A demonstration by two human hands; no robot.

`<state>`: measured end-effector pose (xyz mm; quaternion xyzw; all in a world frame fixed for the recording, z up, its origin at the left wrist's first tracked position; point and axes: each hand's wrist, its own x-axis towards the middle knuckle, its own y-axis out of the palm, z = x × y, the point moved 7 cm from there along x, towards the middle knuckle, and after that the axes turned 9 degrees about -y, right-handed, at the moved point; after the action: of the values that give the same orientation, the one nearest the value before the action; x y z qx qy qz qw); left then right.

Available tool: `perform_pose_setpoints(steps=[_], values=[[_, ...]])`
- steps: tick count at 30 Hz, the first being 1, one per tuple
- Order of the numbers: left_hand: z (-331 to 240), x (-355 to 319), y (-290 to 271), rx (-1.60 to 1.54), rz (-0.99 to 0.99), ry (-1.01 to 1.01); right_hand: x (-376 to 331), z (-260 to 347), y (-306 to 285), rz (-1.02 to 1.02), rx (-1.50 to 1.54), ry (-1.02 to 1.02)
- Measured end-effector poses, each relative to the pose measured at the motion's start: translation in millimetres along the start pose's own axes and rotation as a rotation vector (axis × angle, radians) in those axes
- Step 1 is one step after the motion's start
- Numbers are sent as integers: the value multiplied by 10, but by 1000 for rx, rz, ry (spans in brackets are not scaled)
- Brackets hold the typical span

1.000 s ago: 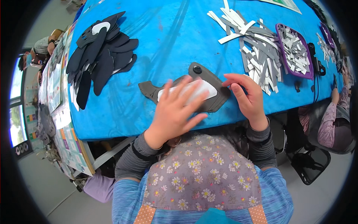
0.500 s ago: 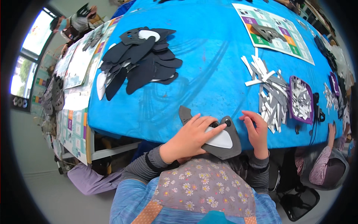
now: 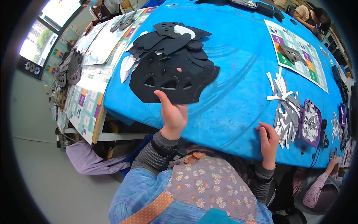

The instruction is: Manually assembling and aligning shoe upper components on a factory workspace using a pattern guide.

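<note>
The left hand [image 3: 174, 114] is raised over the near edge of the blue table [image 3: 238, 74], thumb in front and fingers behind, pinched shut on one black cutout [image 3: 169, 80]. That piece is broad and flat with three openings cut through it. It hangs in the air just above a pile [image 3: 175, 43] of similar black shapes lying on the table; the pile's count cannot be told, since the pieces overlap. A few white leaf-shaped pieces [image 3: 126, 67] poke out at the pile's left edge, at least three.

The right hand [image 3: 269, 141] rests on the table near its front edge, fingers curled loosely and holding nothing. Just beside it to the right lies a heap of grey and white strips [image 3: 285, 108], too many to count. Next to that sits one purple tray [image 3: 311, 123] filled with more small strips.

Farther back on the right lies one printed sheet [image 3: 298, 56] with a dark cutout on it. On the left, a second table [image 3: 89, 86] carries more printed sheets and dark pieces. Two other people are in view at the far corners, and a third person's hand [image 3: 332, 164] shows at the lower right.
</note>
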<state>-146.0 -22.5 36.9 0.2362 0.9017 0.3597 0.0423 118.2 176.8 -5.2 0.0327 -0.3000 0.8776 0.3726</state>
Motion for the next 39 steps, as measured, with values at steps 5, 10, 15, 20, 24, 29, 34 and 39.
perform_pose_setpoints(steps=[5,10,15,20,24,29,34,39], values=[[235,11,-266,-48,-8,-168,21,20,18,-1,10,1],[243,26,-334,-9,-45,-131,37,23,26,9,-3,0],[260,11,-358,0,-23,-134,21,32,17,13,5,9],[233,1,-352,0,-37,-111,28,51,30,17,-10,-2],[230,-3,-326,19,-28,-105,48,75,29,29,-29,-17],[254,-5,-361,16,-49,-107,39,56,28,27,-16,-11],[248,-7,-388,-49,-16,-34,42,67,32,25,-10,1],[201,-26,-258,-24,42,-29,38,60,33,20,-19,7]])
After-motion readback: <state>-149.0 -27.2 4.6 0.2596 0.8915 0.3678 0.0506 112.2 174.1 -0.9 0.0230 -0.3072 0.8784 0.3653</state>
